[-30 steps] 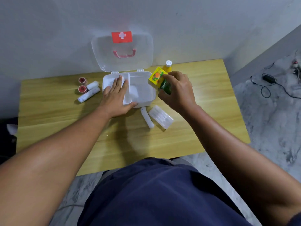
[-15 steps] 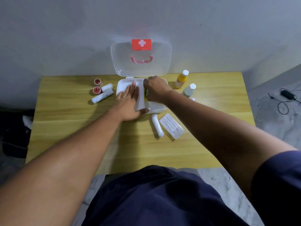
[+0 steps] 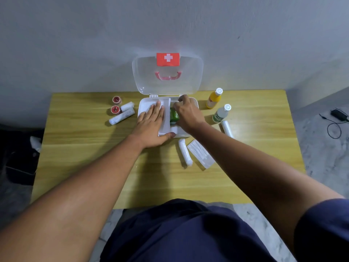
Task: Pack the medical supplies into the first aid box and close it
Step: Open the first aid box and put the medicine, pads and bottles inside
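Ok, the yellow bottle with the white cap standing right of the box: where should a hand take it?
Around the body of the yellow plastic bottle, below its white cap, coming from the right. It stands upright, the white first aid box crowds its left side, and the right hand is nearest, though busy inside the box.

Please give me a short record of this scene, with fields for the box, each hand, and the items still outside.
box: first aid box open on the table, lid upright against the wall
left hand: left hand flat on the box's left side
right hand: right hand in the right compartment, at a green bottle
outside, left: two red tape rolls, two white rolls
outside, right: yellow bottle, clear bottle, white roll
outside, front: white roll, flat packet
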